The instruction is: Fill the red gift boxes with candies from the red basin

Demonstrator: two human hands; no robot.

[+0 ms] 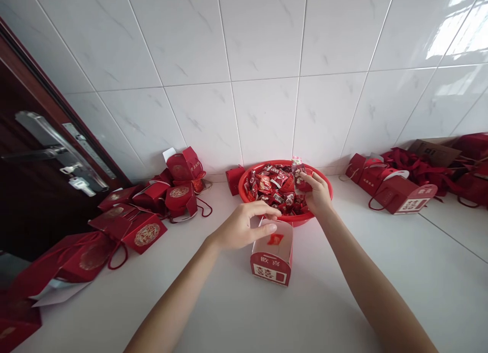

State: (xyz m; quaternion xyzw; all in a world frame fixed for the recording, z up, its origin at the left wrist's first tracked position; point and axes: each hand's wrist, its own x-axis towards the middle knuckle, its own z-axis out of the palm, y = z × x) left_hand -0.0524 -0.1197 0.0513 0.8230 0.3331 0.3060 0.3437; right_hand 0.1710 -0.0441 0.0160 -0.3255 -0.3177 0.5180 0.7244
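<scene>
Red packet (298, 179) clamped in the right hand (317, 191), over a bowl (303, 218) of sweets (267, 182).
Risk, judged: a loose pinch could drop the packet into the bowl beneath the grip; the left hand (247, 224), thumb and fingers apart, holding nothing, could knock the open box (271, 261) on the grip's near side. Packet looks glossy, dark red, paler at its top, upright. Inside the box: one small red sweet (275, 239). Left-hand contact with the box: cannot tell.
</scene>
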